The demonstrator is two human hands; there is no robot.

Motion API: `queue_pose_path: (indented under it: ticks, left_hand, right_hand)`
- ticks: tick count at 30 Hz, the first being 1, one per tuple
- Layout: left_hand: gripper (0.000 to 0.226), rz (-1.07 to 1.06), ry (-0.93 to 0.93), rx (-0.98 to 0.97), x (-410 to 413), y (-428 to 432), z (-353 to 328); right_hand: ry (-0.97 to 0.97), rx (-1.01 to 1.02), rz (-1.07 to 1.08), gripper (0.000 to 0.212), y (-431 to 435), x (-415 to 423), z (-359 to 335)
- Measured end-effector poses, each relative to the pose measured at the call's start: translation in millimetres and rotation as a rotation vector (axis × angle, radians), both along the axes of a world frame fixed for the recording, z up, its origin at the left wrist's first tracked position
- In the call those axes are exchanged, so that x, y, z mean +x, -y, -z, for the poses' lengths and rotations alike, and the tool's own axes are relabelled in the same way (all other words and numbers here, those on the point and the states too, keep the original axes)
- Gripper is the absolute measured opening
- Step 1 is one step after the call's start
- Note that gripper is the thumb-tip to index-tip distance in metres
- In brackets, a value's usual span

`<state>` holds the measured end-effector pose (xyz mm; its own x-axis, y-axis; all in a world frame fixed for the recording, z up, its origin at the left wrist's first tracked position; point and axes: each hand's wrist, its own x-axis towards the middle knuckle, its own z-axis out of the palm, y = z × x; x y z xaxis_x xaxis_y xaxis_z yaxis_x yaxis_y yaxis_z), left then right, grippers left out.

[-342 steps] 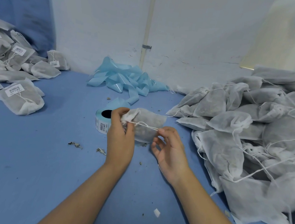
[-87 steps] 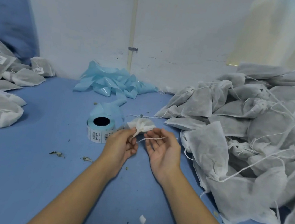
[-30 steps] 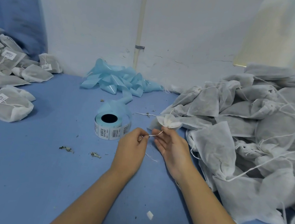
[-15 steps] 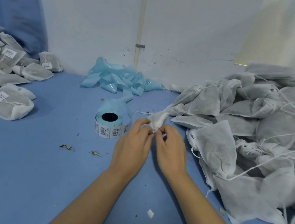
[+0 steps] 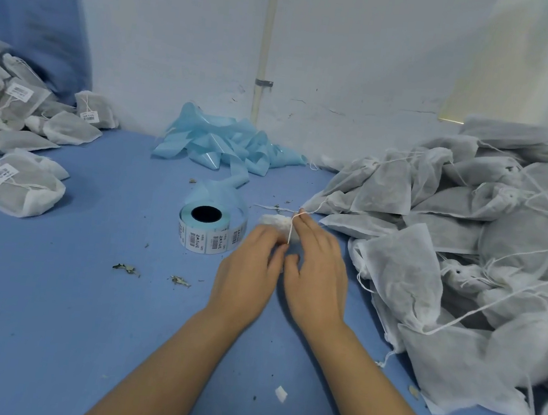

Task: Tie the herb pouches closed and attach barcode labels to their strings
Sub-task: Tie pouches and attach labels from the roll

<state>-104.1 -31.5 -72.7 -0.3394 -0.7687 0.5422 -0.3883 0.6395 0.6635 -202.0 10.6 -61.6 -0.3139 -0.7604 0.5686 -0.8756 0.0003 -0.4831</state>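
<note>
While both hands meet over the blue table (image 5: pixel 47 300), the left hand (image 5: pixel 249 270) and the right hand (image 5: pixel 317 267) pinch the thin white string (image 5: pixel 292 228) of one small white fabric pouch (image 5: pixel 276 222), beside one roll of barcode labels (image 5: pixel 209 230) with pale blue backing.

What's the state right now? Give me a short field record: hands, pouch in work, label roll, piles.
left hand: on the pouch neck, grip hidden
right hand: string looped over its fingertips
pouch in work: mostly hidden behind both hands, no label visible
string: runs from fingertips down between the hands
label roll: left of the hands, barcodes showing
untied pile: right
labelled pile: left
backing strip: heaped at the wall
</note>
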Motion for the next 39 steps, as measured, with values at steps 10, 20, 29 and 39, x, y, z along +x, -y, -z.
queue_pose_path:
  ticks: [10,20,29,39]
  left_hand:
    - [0.01,0.006,0.132,-0.062,1,0,1]
    - [0.015,0.04,-0.183,0.307,1,2,-4]
    - [0.008,-0.088,-0.212,0.237,1,4,-3]
    - [0.014,0.171,-0.498,0.437,-2,-2,-7]
  right_hand:
    - [0.445,-0.207,0.023,0.025,4,-4,3]
    - [0.951,-0.212,-0.122,0.014,10,-13,1]
    - [0.557,-0.067,-0.164,0.008,5,-4,1]
    - [0.585,-0.082,-0.138,0.014,4,3,2]
